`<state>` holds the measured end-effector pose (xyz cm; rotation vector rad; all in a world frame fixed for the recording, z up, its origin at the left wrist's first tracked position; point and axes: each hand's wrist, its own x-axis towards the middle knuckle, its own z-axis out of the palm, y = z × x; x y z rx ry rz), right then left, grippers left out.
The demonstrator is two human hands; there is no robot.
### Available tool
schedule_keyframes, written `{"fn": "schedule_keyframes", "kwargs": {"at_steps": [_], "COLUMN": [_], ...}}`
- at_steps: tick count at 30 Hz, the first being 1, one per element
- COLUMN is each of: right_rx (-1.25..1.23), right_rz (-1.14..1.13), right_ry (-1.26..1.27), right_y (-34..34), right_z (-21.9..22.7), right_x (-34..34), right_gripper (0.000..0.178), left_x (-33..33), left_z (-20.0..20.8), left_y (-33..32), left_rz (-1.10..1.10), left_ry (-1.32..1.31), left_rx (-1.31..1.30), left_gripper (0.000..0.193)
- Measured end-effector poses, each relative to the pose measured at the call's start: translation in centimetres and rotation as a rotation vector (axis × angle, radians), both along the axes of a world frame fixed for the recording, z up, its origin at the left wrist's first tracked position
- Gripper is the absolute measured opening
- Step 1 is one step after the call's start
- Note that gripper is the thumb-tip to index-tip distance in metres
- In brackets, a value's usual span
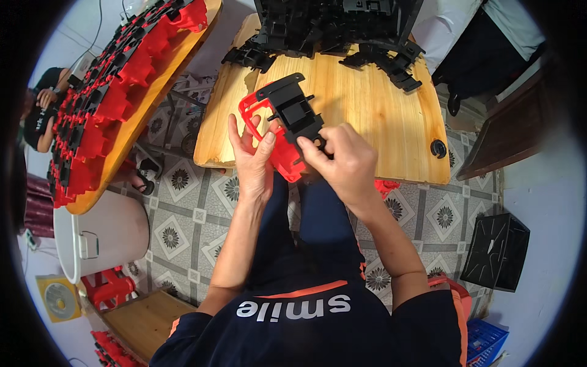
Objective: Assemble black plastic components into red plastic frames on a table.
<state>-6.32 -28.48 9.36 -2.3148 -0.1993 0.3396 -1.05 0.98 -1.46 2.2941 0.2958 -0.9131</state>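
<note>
My left hand (pixel 254 168) supports a red plastic housing (pixel 285 160) with an open frame at its upper end, its thumb along the near side. A black plastic part (pixel 296 111) with a square recess and small side pegs lies against the housing, covering much of it. My right hand (pixel 350 160) pinches the lower right end of the black part between thumb and curled fingers. Both pieces are held tilted above the near edge of the wooden table (pixel 379 134). Where they meet underneath is hidden.
Black parts (pixel 254 56) lie at the table's far side by a black crate (pixel 416 15). A black ring (pixel 438 148) sits near the right edge. Leftward, another table (pixel 147 101) bears red-and-black assemblies (pixel 116 101), with a person (pixel 46 110) beyond; a white bin (pixel 116 226) stands below.
</note>
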Motion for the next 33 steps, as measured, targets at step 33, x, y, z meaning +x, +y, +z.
{"fn": "schedule_keyframes", "kwargs": {"at_steps": [33], "right_rx": [-0.135], "right_rz": [-0.179], "right_ry": [-0.029], "right_y": [6.5], "right_z": [-22.1], "right_x": [7.7], "right_gripper": [0.041], "left_x": [7.6], "left_z": [-18.2], "left_y": [3.3], "left_rz": [-1.009], "left_ry": [0.123], "left_rx": [0.372], "left_gripper": [0.040]}}
